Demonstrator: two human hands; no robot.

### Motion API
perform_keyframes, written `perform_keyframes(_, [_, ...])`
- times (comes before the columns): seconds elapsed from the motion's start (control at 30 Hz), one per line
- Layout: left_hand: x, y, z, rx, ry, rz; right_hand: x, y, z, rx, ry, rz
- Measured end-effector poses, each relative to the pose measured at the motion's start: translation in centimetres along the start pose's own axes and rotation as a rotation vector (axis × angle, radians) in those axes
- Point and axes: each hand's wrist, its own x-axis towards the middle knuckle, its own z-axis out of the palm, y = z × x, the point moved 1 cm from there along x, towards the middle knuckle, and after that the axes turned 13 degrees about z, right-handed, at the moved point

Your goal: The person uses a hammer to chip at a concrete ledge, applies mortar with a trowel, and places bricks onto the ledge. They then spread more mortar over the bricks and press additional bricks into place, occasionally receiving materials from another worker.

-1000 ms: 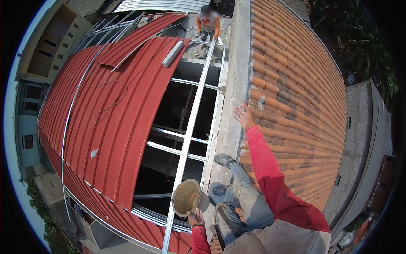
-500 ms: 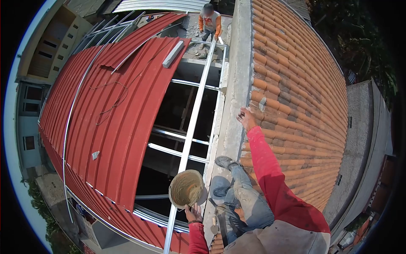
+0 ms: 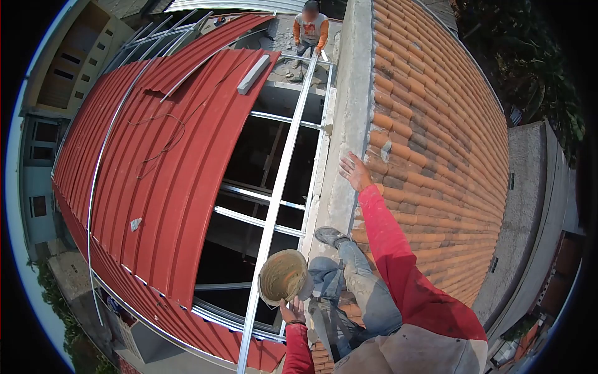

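Note:
At the bottom centre my left hand (image 3: 293, 310) has its fingers wrapped at the near rim of a round bucket (image 3: 283, 278). Its inside is coated with dried mortar, and its mouth faces me. The bucket hangs beside a long white metal beam (image 3: 274, 209). My right hand (image 3: 356, 172) is stretched forward with fingers spread, holding nothing, over the edge between the concrete wall top (image 3: 337, 194) and the orange tiles (image 3: 430, 168). One shoe (image 3: 331, 237) rests on the wall top.
Red metal roofing (image 3: 180, 181) lies left, with a grey block (image 3: 254, 75), a loose wire and a small stone (image 3: 136, 224). Dark openings gap between metal bars (image 3: 258, 221). At the far end a co-worker (image 3: 310, 31) in orange sleeves holds the beam's end.
My right hand has moved slightly forward and left, and its fingers have spread. The bucket and my left hand have shifted a little to the right.

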Motion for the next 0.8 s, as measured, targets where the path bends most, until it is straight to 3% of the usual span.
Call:
perform_keyframes(0.23, [-0.3,3.0,3.7,0.136,-0.015,0.074,-2.1,1.2,0.1,0.024,0.009,0.016])
perform_keyframes(0.4, [-0.8,4.8,6.7,0.228,-0.14,0.098,-2.2,0.9,-0.2,0.046,0.009,0.007])
perform_keyframes(0.8, [-1.8,4.4,11.1,0.342,-0.263,0.128,-2.0,-0.9,-0.6,0.032,-0.064,-0.031])
